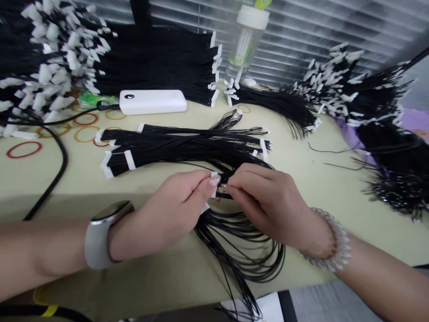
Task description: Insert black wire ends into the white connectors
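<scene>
The one view is taken from the person's head, facing forward and down across a pale yellow, smooth tabletop (298,167) whose near edge slants through the bottom of the frame. The camera is close enough that the bare left hand (177,205) and bare right hand (268,205) sit large near the centre. At the top, it reaches grey, horizontally slatted blinds (298,40) behind the table.

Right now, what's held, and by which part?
Black wires: left grip on their white tab, right grip apparently pinching them just beside it.
</scene>
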Demonstrator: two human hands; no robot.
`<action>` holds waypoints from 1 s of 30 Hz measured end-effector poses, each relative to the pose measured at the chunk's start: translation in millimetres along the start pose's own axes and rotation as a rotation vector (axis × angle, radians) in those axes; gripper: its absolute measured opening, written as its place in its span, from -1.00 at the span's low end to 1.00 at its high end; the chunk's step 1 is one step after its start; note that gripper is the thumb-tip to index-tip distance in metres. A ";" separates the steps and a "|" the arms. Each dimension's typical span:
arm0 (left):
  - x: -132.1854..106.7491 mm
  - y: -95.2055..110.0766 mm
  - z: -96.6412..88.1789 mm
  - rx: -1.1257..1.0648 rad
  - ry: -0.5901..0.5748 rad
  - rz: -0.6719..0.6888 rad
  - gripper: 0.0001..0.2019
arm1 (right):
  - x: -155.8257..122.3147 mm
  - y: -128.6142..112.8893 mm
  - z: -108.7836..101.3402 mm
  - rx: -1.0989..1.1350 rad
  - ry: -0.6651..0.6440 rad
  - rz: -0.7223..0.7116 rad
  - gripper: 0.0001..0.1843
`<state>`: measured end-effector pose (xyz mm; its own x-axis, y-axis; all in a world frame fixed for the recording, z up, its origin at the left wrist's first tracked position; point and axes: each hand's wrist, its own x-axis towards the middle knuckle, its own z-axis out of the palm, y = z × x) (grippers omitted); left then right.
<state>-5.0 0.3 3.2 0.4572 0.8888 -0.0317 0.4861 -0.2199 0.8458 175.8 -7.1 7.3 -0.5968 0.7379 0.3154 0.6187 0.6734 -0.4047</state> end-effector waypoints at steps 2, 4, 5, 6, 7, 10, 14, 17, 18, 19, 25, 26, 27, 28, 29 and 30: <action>-0.4 0.0 0.1 -0.004 0.002 0.002 -0.69 | 0.9 0.0 -0.2 0.002 -0.001 0.004 -0.85; -0.3 0.7 0.0 -0.015 0.012 -0.009 -0.69 | 2.8 1.2 -2.8 0.025 -0.003 0.004 -0.85; -0.1 1.3 -0.1 -0.024 0.021 -0.018 -0.69 | 3.8 2.6 -5.0 0.037 -0.008 0.000 -0.86; 0.1 1.9 -0.2 -0.035 0.033 -0.029 -0.68 | 4.7 4.5 -7.8 0.044 -0.014 -0.003 -0.87; 0.4 2.5 -0.2 -0.048 0.045 -0.041 -0.68 | 5.4 6.9 -11.0 0.041 -0.021 -0.003 -0.88; 0.9 3.0 0.6 -0.097 0.066 -0.086 -0.65 | 5.6 15.5 -22.1 -0.022 -0.039 0.034 -0.97; 0.4 0.5 3.1 -0.197 0.110 -0.168 -0.64 | 2.4 19.1 -37.8 -0.066 -0.006 0.121 -0.70; 0.6 -1.3 4.4 -0.254 0.132 -0.198 -0.63 | -1.3 11.2 -49.6 -0.019 0.075 0.148 -0.60; 1.0 -1.5 4.5 -0.263 0.129 -0.205 -0.63 | -2.6 7.4 -52.8 0.033 0.044 0.153 -0.58; 1.5 -1.6 4.5 -0.268 0.131 -0.209 -0.63 | -3.8 3.3 -55.0 0.096 -0.031 0.157 -0.57; 3.7 -1.3 3.7 -0.229 0.145 -0.208 -0.62 | -9.5 -14.9 -39.7 0.174 -0.532 0.114 -0.70; 3.6 -1.3 3.5 -0.227 0.140 -0.203 -0.62 | -10.7 -15.8 -33.6 0.141 -0.522 0.109 -0.72; 3.3 -1.4 3.3 -0.228 0.132 -0.201 -0.62 | -11.9 -16.1 -27.6 0.106 -0.474 0.116 -0.75; 3.1 -1.3 3.2 -0.232 0.126 -0.199 -0.62 | -13.2 -15.9 -22.1 0.073 -0.398 0.130 -0.81; 2.8 -1.2 3.0 -0.234 0.121 -0.200 -0.62 | -14.4 -15.4 -17.5 0.046 -0.321 0.146 -0.88; 2.7 -1.0 2.8 -0.232 0.122 -0.199 -0.62 | -15.4 -14.7 -14.0 0.028 -0.245 0.154 -0.95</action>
<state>-2.2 1.7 0.8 0.2710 0.9497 -0.1570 0.3679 0.0485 0.9286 183.1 -27.7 20.4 -0.6049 0.7957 0.0328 0.6994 0.5504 -0.4559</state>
